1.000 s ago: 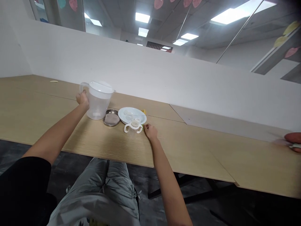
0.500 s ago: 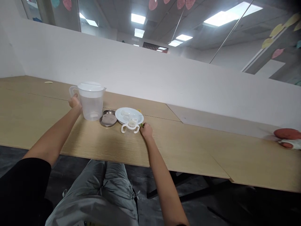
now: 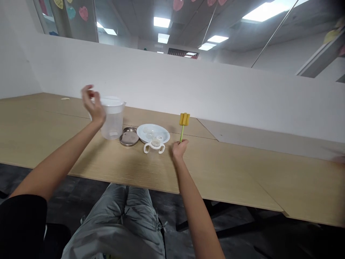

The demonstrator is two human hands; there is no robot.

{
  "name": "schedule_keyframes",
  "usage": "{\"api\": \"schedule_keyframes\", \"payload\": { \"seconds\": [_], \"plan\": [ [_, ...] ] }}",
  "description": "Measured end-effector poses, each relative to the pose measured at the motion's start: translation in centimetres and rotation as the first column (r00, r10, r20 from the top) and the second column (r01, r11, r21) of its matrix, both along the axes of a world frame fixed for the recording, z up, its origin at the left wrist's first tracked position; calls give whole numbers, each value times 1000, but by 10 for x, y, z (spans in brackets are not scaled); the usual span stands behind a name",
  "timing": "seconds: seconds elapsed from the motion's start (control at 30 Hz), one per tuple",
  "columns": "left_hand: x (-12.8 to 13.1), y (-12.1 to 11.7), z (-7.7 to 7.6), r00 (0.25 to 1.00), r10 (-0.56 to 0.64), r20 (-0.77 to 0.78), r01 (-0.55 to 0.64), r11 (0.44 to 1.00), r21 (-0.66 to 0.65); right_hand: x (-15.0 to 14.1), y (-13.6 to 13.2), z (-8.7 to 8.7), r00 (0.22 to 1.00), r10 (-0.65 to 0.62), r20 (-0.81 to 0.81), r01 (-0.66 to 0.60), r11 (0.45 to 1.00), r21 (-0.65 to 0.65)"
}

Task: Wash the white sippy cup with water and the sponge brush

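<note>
Right hand gripping the green stem of one sponge brush, head up; looks light and stiff, best held by the stem. Left hand hanging open beside one plastic jug. One plate, one two-handled cup, one steel dish resting on the table.

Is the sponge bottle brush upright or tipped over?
Nearly upright: the right hand grips its green stem, with the yellow sponge head on top.
</note>
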State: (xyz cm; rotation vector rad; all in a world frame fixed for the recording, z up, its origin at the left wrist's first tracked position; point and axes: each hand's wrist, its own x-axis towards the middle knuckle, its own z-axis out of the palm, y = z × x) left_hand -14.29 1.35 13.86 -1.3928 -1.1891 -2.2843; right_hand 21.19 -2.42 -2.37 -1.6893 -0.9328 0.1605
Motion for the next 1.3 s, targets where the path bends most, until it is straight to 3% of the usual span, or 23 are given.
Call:
{"api": "schedule_keyframes", "payload": {
  "seconds": [0.03,0.07,0.1,0.17,0.2,0.3,0.37,0.5,0.67,0.83,1.0,1.1,1.2,1.3],
  "plan": [
    [17,-4,2,976,-168,-136,158,984,-80,-1,-3,3,997,-64,31,65,998,-18],
    [36,-5,0,899,-348,-266,289,928,-236,-3,-6,6,993,-106,56,108,994,-34],
    [54,-5,-5,788,-505,-353,345,836,-426,-3,-9,9,989,-133,71,136,990,-45],
    [90,-1,-24,639,-668,-381,244,646,-724,-5,-15,14,988,-122,97,127,991,-40],
    [105,3,-35,600,-692,-402,155,593,-790,-5,-18,16,988,-109,109,114,993,-34],
    [139,16,-64,520,-695,-496,-182,477,-860,-7,-23,16,984,-73,159,80,996,-37],
    [153,24,-76,525,-686,-504,-257,436,-862,-8,-23,14,981,-49,190,61,997,-57],
    [167,34,-89,536,-676,-506,-237,455,-859,-11,-23,12,969,8,245,8,998,-64],
    [167,34,-94,588,-650,-481,-143,501,-853,-13,-25,15,959,59,276,-31,994,-104],
    [163,31,-96,679,-622,-390,46,566,-823,-14,-28,16,944,96,317,-55,989,-135],
    [165,29,-98,740,-627,-244,232,579,-782,-15,-28,16,916,162,367,-78,970,-231],
    [168,27,-93,759,-651,-34,451,562,-694,-16,-28,17,898,193,396,-79,955,-284],
    [170,22,-83,686,-698,206,668,491,-560,-16,-28,18,896,193,401,-68,950,-304],
    [171,16,-72,608,-720,334,767,426,-480,-15,-28,18,898,182,400,-50,946,-319]
  ]
}}
